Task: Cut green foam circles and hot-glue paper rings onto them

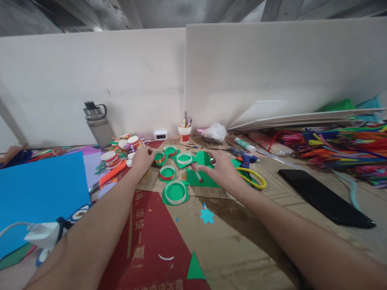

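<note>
My left hand (143, 161) is at the left edge of a group of paper rings standing on green paper pieces, its fingertips pressed together beside a red-and-white ring (159, 157); what they hold, if anything, is hidden. My right hand (220, 167) has thumb and fingers spread over a green sheet (193, 177), beside a round green piece (202, 158). A red-and-white pen (197, 173) lies near its thumb. Closer to me are a larger white ring (175, 192), a blue flower shape (207, 216) and a green triangle (195, 268).
At the left are a grey bottle (99, 127), a blue sheet (42, 197), an orange cutter (112, 174) and a white plug (45, 234). A cup of pens (184, 133) stands behind. To the right lie yellow-handled scissors (252, 177), a glue gun (246, 159) and a black phone (323, 195).
</note>
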`<state>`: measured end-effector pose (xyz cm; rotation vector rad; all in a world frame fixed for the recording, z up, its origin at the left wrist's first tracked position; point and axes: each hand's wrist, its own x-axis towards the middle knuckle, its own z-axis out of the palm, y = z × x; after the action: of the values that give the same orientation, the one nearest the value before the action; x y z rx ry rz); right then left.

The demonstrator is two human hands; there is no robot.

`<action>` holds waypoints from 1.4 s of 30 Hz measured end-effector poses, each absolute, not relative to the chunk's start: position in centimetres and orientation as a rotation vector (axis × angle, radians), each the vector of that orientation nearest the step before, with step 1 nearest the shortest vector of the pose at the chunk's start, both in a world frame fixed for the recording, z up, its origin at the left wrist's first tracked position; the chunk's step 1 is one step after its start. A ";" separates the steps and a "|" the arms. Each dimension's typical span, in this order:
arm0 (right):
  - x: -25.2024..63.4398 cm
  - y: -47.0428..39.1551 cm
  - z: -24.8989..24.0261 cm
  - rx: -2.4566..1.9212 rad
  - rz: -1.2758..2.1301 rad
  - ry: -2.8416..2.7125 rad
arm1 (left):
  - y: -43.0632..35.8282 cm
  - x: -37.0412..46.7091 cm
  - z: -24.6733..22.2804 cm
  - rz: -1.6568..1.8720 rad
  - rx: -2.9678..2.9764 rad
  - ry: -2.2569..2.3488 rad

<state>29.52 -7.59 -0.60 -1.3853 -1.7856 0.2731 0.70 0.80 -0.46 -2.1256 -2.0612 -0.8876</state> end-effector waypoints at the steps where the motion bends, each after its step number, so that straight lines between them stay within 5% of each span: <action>1: 29.5 -7.6 -0.6 -1.382 0.285 -1.782 | 0.7 0.8 -0.3 -0.892 -2.089 -2.057; 26: 28.4 -9.5 0.8 -1.127 0.196 -1.809 | -3.3 10.4 2.5 -1.617 -2.465 -1.757; 33: 28.4 -9.7 0.9 -1.129 0.113 -1.833 | -5.1 12.7 2.8 -1.870 -2.716 -2.027; 42: 28.7 -9.2 0.4 -1.188 0.077 -1.887 | -5.9 12.9 3.4 -2.817 -2.954 -2.227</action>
<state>28.73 -9.17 0.41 -1.1877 -1.8871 0.0765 12.88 -5.92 3.43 -2.9539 -2.2268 -2.8170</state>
